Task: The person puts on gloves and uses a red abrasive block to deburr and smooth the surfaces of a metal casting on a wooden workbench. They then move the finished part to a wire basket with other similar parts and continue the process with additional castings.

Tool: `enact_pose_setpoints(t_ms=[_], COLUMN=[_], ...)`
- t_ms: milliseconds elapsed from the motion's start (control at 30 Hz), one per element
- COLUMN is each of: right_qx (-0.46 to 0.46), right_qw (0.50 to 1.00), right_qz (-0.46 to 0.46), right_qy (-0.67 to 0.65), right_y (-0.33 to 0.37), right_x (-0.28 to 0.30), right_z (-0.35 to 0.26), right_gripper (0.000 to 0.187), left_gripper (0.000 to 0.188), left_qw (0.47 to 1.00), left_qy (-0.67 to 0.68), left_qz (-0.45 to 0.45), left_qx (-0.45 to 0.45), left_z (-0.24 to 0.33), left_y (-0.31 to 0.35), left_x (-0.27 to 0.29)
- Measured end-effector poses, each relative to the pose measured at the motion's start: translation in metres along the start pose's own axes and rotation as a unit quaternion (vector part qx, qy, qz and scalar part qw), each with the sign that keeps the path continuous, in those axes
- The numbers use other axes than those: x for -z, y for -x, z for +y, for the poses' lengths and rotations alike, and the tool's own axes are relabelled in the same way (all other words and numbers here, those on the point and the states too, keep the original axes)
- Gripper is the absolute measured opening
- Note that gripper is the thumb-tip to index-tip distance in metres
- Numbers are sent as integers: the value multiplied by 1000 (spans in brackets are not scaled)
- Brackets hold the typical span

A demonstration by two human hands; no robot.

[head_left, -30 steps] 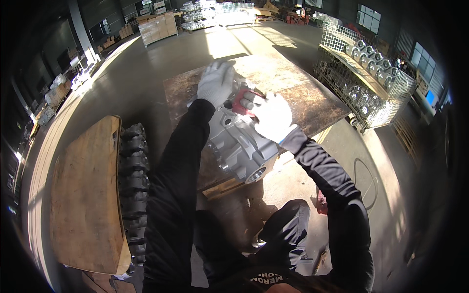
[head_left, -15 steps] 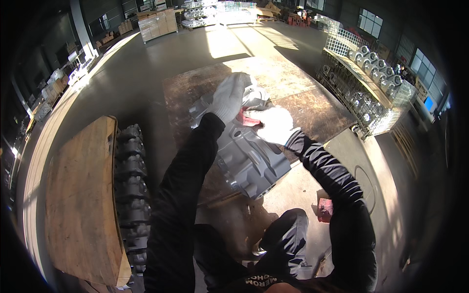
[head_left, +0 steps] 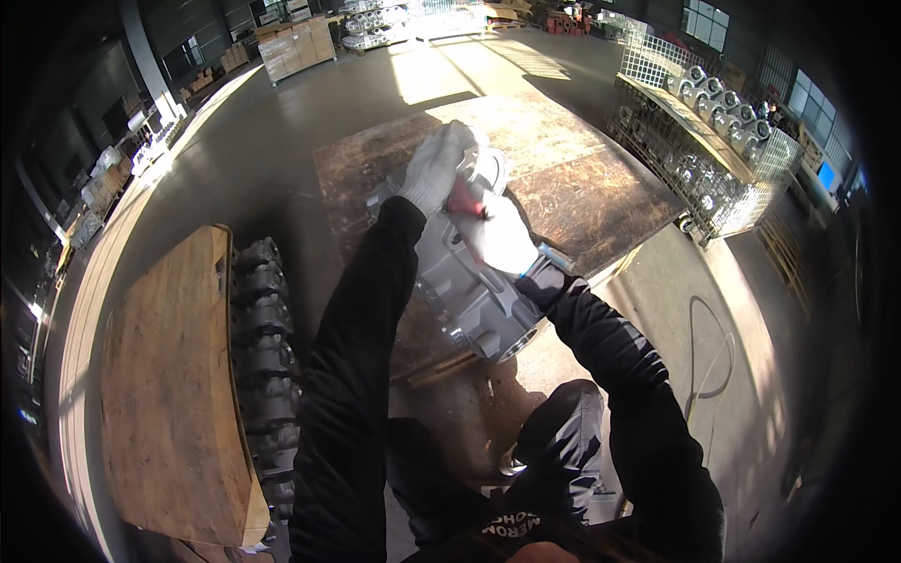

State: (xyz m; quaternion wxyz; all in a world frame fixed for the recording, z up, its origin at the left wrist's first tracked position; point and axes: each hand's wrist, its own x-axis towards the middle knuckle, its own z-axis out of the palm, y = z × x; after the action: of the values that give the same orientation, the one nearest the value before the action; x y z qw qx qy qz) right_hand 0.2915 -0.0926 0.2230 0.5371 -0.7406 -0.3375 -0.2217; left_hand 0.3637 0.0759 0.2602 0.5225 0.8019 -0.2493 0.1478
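A grey cast-metal housing point(head_left: 483, 319) with ribs and a round bore at its far end lies on the worn brown tabletop point(head_left: 601, 202) in front of me. My left hand point(head_left: 435, 169), in a white glove, rests along the far left part of the housing with its fingers stretched out. Closed around a small red piece point(head_left: 465, 198), my white-gloved right hand point(head_left: 505, 236) is over the middle of the housing, close to the bore. Glare and the glove hide most of the red piece, so its kind is unclear.
At my left, a wooden board point(head_left: 169, 385) stands beside a row of dark grey castings point(head_left: 266, 357). A wire-mesh cage point(head_left: 751, 206) with metal parts stands at the right. A thin hose or cable point(head_left: 713, 375) lies on the floor. Wrapped boxes point(head_left: 296, 52) stand far back.
My right hand has moved left across the housing with the red piece, and its forearm has swung inward. The bore's rim shows more now. My left hand stays on the housing, its fingers straighter.
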Motion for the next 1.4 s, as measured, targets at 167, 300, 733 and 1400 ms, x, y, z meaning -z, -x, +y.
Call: enact_pose_setpoints(t_ms=[167,300,733,1400], right_qx=[61,-1,-325,-241], right_qw=[798,865,868,886], right_qz=[-140,-186,80,-173], right_qy=[584,466,-367,356], right_y=[-8,9,-14,0], right_x=[30,17,-17,82], right_z=[-12,16,12,-11], right_gripper=[37,36,30,57], left_gripper=[57,46,49,26], left_qw=[996,947,993,965], left_qy=[-87,-234,-101,-204], left_qz=[-19,-31,25,41], left_qx=[-12,-217,-57,-159], left_z=[-7,0,16,15], left_y=[-3,1,11,13], left_x=[-2,2,-1,-15])
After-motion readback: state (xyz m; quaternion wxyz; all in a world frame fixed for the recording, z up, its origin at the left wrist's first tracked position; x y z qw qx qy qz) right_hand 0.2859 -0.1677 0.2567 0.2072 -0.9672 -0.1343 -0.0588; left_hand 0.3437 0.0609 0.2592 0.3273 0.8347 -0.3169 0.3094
